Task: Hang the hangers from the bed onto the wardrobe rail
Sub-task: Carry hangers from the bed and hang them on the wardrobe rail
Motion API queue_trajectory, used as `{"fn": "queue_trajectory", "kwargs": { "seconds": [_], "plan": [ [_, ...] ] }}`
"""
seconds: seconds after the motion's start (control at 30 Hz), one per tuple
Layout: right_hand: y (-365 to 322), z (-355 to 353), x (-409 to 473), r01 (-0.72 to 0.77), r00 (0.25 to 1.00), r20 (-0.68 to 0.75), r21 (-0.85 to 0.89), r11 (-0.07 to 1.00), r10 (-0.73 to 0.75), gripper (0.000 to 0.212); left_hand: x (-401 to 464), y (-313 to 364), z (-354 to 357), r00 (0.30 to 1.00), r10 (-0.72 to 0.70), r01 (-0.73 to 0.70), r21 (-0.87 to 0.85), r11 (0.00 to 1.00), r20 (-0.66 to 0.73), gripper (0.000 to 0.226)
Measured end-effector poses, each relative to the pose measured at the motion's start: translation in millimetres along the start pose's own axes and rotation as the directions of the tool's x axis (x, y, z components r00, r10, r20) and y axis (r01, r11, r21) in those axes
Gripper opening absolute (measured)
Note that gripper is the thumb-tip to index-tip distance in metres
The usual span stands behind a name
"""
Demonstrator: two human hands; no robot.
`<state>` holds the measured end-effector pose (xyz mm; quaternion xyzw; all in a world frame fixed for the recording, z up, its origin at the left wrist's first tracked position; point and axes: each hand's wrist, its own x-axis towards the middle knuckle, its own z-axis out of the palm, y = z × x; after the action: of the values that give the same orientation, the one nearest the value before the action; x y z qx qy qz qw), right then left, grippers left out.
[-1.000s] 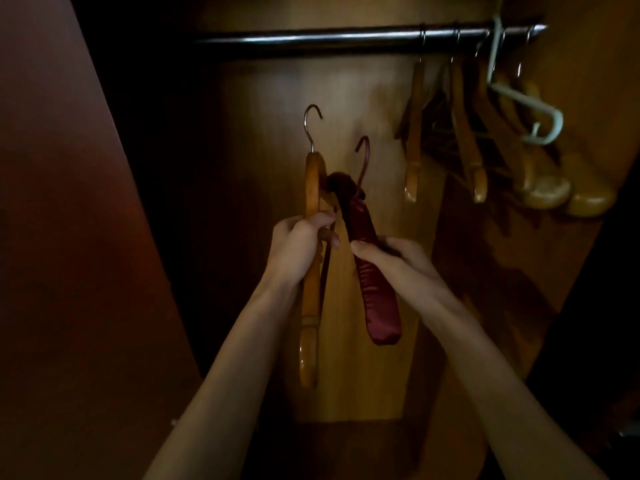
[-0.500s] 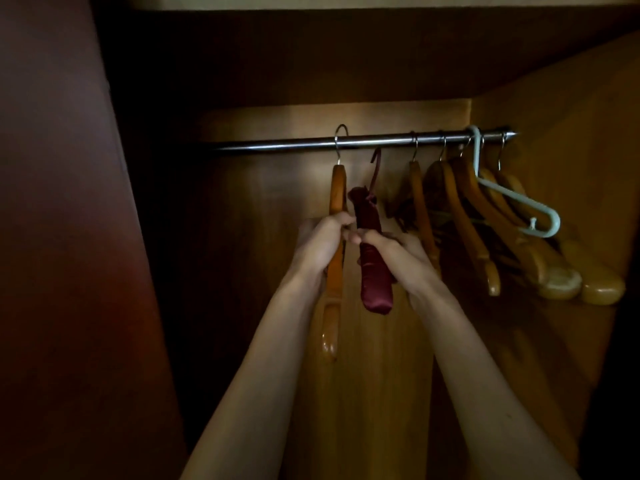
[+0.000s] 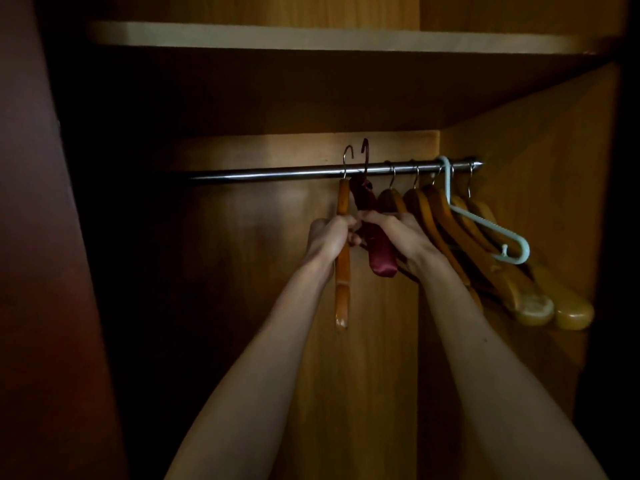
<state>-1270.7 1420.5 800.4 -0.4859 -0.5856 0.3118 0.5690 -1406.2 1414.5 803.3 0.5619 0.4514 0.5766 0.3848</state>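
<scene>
Both hooks now rise above the wardrobe rail point(image 3: 277, 173): left hand point(image 3: 330, 233) grips the wooden hanger point(image 3: 343, 258), right hand point(image 3: 394, 230) the burgundy padded hanger point(image 3: 375, 247), ready to lower

The inside of the wardrobe is made of brown wood, and it is dim in here. A pale shelf point(image 3: 346, 38) goes across the top. The back wall point(image 3: 242, 271) glows a soft orange in the middle. The right side wall point(image 3: 540, 150) is lighter wood. A dark reddish door point(image 3: 38, 271) stands at the left edge. The corners are almost black.
</scene>
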Motion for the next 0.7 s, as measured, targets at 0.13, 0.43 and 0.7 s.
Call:
{"fn": "queue_trajectory", "kwargs": {
  "seconds": [0.13,0.43,0.7],
  "plan": [
    [3.9,-0.8,9.7,-0.064,0.998,0.025,0.057,0.996,0.063,0.064,14.1,-15.0,11.6,0.998,-0.058,0.058,-0.024,0.998,-0.01,0.034],
    [31.8,-5.8,1.1,-0.07,0.997,-0.009,0.177,0.982,0.073,0.015,18.9,-39.7,31.2,0.999,-0.032,0.034,-0.08,0.996,0.024,0.027],
    [60.9,-12.7,-22.8,-0.056,0.995,-0.069,0.192,0.98,0.07,0.028,4.8,-75.2,35.9,0.995,0.056,-0.065,-0.107,0.992,-0.083,0.049]
  ]
}}
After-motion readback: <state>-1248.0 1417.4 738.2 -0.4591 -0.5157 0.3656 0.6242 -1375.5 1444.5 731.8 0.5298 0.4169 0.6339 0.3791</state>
